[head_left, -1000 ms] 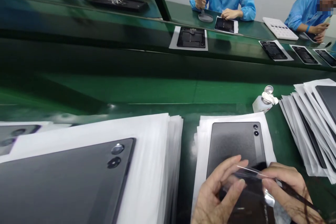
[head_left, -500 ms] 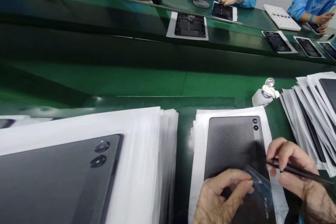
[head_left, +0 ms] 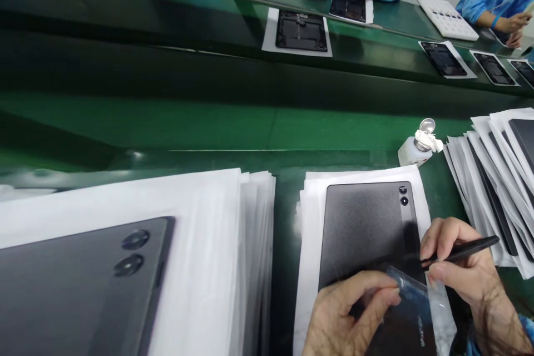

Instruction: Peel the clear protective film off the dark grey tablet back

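Observation:
A dark grey tablet back (head_left: pixel 361 228) with two round camera rings lies on a stack of white sheets (head_left: pixel 306 267). Over its lower part, my left hand (head_left: pixel 352 311) pinches the corner of a clear plastic film (head_left: pixel 411 289) between thumb and forefinger. My right hand (head_left: pixel 463 267), closed at the tablet's right edge, grips black tweezers (head_left: pixel 469 248) whose tips point left, close to the film. Light lettering shows on the tablet's lower right, beneath the film. The tablet's bottom end is partly hidden by my left hand.
A larger-looking stack of white sheets (head_left: pixel 217 245) bears another tablet back (head_left: pixel 83 289) on the left. Behind my right hand are a white dispenser bottle (head_left: pixel 413 151) and a leaning pile of sheets and tablets (head_left: pixel 484 189). Across the green bench, co-workers in blue handle tablet housings.
The tweezers have swung in my right hand, their rear end now raised above the hand. My left hand keeps its pinch on the film. My view has shifted slightly.

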Motion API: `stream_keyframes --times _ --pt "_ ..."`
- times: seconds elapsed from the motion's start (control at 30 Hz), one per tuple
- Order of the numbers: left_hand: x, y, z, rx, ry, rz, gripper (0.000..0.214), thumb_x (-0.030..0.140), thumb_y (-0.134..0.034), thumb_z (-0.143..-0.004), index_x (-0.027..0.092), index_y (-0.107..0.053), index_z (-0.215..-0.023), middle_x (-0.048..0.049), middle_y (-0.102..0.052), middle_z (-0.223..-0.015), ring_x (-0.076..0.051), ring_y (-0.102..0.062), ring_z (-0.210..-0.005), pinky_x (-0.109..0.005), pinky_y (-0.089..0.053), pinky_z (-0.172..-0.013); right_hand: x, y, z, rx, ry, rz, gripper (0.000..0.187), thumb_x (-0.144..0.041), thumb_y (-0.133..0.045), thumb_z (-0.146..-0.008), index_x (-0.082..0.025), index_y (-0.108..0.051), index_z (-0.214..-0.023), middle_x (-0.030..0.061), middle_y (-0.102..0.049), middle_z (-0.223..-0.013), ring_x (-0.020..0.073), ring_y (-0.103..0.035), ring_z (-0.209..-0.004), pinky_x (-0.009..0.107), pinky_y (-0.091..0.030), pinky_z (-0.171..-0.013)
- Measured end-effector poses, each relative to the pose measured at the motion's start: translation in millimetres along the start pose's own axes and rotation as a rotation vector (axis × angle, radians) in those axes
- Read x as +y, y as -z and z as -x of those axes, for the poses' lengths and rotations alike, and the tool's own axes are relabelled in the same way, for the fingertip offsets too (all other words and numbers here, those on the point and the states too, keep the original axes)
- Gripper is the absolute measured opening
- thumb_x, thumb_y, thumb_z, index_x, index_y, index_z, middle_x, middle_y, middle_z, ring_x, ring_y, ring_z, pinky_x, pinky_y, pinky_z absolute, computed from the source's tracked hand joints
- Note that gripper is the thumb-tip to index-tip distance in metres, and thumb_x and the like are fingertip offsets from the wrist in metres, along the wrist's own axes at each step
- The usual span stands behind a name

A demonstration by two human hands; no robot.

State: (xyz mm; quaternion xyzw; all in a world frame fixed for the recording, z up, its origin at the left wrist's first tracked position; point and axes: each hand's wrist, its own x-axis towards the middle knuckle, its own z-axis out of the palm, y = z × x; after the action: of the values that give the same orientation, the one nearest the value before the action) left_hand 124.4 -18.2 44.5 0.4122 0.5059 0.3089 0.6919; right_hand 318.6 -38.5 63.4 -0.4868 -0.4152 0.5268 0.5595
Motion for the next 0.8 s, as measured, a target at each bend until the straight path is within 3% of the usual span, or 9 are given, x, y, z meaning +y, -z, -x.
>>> stream_keyframes --times 0.27,0.57,0.8 --pt "-11.1 3.4 -3.6 -0.041 -0.113 0.003 0.009 0.039 -0.083 -0.075 0.033 -0.081 -0.070 0.0057 -0.074 -0.057 -0.013 -0.055 -0.047 -0.021 -0.048 -0.054 6.9 2.0 -1.3 -0.018 -0.004 -0.073 0.016 -0.027 -0.084 -0.084 -0.025 -0.068 -0.083 0.0027 -0.071 -0.085 0.0144 -0.062 -0.066 0.021 -0.050 -0.049" --pt "-5.8 1.6 -1.8 -0.045 -0.107 -0.029 0.007 0.031 -0.078 -0.075 0.033 -0.081 -0.069 0.0083 -0.074 -0.056 -0.011 -0.060 -0.049 -0.017 -0.049 -0.054 9.3 -0.6 0.9 0.012 -0.018 -0.080 0.017 -0.028 -0.084 -0.083 -0.025 -0.067 -0.081 0.0035 -0.071 -0.082 0.0160 -0.062 -0.064 0.022 -0.052 -0.044" --pt "-6.9 10.2 -5.5 -0.111 -0.169 -0.162 0.012 0.038 -0.076 -0.083 0.036 -0.080 -0.072 0.0107 -0.074 -0.058 -0.011 -0.067 -0.049 -0.016 -0.053 -0.053 5.2 -7.6 5.5 -0.043 0.222 0.007 0.021 -0.012 -0.081 -0.082 -0.028 -0.067 -0.084 0.0020 -0.073 -0.079 0.0176 -0.068 -0.067 0.029 -0.058 -0.061"
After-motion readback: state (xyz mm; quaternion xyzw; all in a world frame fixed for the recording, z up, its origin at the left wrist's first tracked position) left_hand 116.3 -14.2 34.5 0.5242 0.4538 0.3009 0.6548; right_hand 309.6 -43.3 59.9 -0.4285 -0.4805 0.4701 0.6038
